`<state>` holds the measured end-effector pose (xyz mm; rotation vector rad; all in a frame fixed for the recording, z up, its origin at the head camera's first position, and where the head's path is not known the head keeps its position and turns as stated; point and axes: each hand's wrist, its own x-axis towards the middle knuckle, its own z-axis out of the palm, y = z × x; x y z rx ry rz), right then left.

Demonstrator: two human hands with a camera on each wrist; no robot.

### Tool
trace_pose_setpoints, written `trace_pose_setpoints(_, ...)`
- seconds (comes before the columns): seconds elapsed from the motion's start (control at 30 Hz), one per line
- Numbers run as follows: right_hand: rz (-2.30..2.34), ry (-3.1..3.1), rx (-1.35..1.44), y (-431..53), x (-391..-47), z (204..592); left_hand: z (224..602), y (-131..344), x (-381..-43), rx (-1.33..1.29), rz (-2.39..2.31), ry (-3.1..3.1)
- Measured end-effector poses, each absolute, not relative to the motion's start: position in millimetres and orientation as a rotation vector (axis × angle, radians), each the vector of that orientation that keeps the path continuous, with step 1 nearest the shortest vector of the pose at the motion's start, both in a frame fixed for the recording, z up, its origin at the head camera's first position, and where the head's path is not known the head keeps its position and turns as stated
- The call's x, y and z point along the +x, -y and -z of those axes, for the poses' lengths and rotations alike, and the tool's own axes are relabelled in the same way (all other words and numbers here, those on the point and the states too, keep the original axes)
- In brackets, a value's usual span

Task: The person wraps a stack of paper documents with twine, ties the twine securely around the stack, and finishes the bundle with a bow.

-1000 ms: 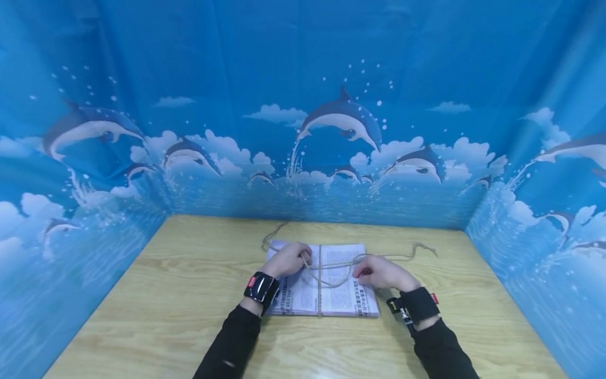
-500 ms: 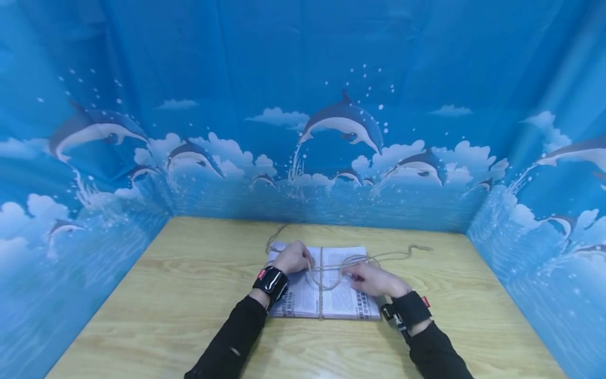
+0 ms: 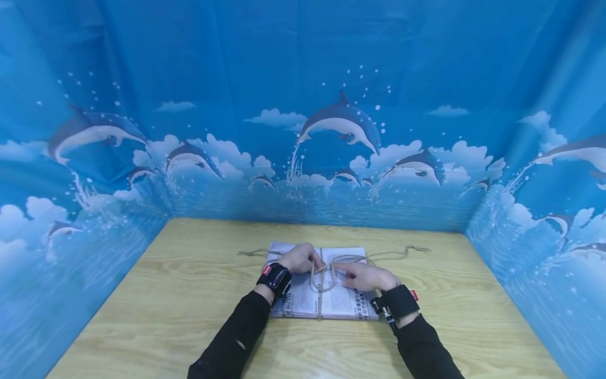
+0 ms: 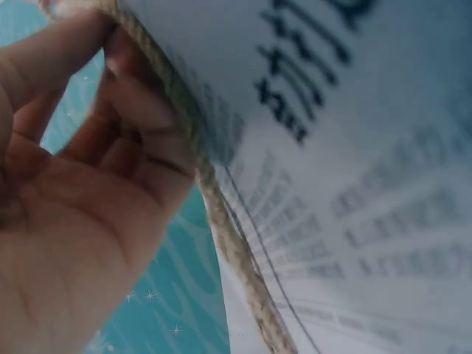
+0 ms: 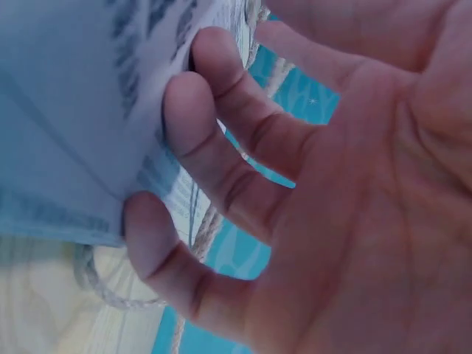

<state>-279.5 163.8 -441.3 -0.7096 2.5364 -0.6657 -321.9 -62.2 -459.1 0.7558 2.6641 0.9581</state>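
A stack of newspapers (image 3: pixel 347 302) lies flat on the table, with a thin tan rope (image 3: pixel 320 305) running across it lengthwise and crosswise. At the crossing near the stack's middle, the rope forms loops. My left hand (image 3: pixel 299 259) pinches the rope just left of the crossing; in the left wrist view, its curled fingers (image 4: pixel 147 110) lie along a strand. My right hand (image 3: pixel 366 275) holds the rope at the right loop between thumb and index finger, the index stretched toward the crossing. Its other fingers (image 5: pixel 188 110) rest against the paper in the right wrist view.
A loose rope tail (image 3: pixel 404 252) trails to the right of the stack, and another rope end (image 3: pixel 248 252) lies to its left. The wooden table (image 3: pixel 199 295) is bordered at the back and sides by a blue dolphin-print curtain (image 3: pixel 303 195).
Both hands have come closer together at the crossing. The loops there have drawn smaller and tighter. The left rope end has swung from behind the stack to its left side.
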Motion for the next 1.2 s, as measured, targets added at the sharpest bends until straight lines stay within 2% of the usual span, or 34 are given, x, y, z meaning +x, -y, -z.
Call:
trace_pose_setpoints(0.33,0.661,-2.499,-0.818,-160.5,-282.1,446.1,462.8,61.9,-331.2,0.814,-0.892,-2.688)
trace_pose_setpoints(0.67,0.620,-2.585,-0.782,-155.9,-281.1,446.1,460.1,65.6,-331.8,0.816,-0.954,-2.563)
trace_pose_setpoints(0.97,0.674,-2.693,-0.943,-179.3,-287.2,443.5,456.2,79.8,-328.8,0.732,-0.901,-2.589)
trace_pose_setpoints(1.2,1.098,-2.758,-0.726,-198.0,-292.5,436.1,456.3,86.9,-327.9,0.681,-0.914,-2.533)
